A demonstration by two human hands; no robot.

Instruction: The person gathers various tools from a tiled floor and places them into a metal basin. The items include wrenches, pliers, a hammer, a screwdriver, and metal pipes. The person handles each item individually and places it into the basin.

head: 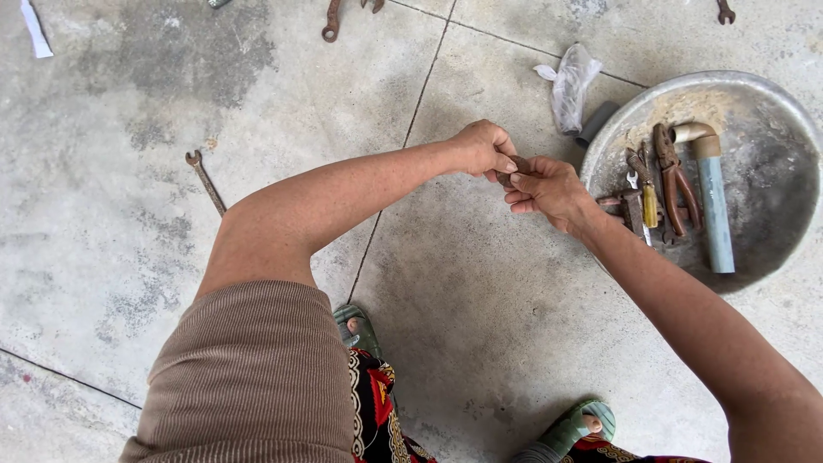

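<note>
While both hands, L (482, 147) & R (549, 187), pinch shut on a small rusty part (513, 169), metal basin (771, 94) w/ pliers (674, 176) sits beside R.

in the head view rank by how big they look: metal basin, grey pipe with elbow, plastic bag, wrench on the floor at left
1. metal basin
2. grey pipe with elbow
3. plastic bag and wrench: too close to rank, bag bulkier, wrench thinner.

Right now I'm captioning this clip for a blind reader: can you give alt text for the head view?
Seen from above, a person's left hand and right hand meet over a concrete floor, gripping a small dark part between them. A metal basin at right holds pliers and a pipe piece; a wrench lies left.
</note>
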